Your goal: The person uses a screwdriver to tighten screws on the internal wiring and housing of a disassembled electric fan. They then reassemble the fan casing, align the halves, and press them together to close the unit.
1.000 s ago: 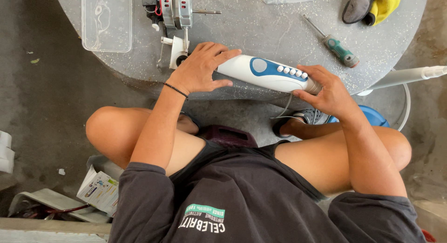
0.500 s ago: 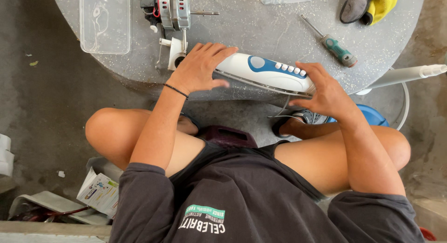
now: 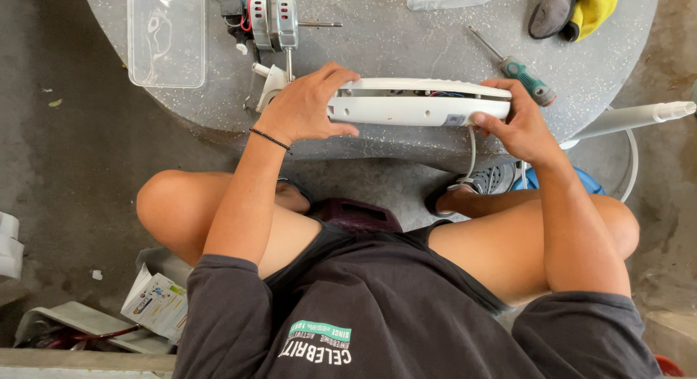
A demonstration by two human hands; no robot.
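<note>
Both hands are clamped on a long white plastic housing (image 3: 417,103) sitting at the near edge of the round speckled worktop (image 3: 406,45). The left hand (image 3: 305,107) wraps over its 9 o'clock end, fingers curled across the top and thumb underneath. The right hand (image 3: 519,121) pinches the 3 o'clock end, thumb pressed on the side face. It's turned on its edge so the seam faces up — looks like a grip for steadying it while peeking inside.

A screwdriver (image 3: 512,65) with a green handle lies at about 1 o'clock from the housing, within easy reach, and a small motor (image 3: 274,19) with a shaft sits at 11 o'clock beside a clear tub (image 3: 165,36).

Hard to make out: the wiring in the slot is just a sliver of colour, and the white cord (image 3: 470,157) drops out of sight — behind the knee.
</note>
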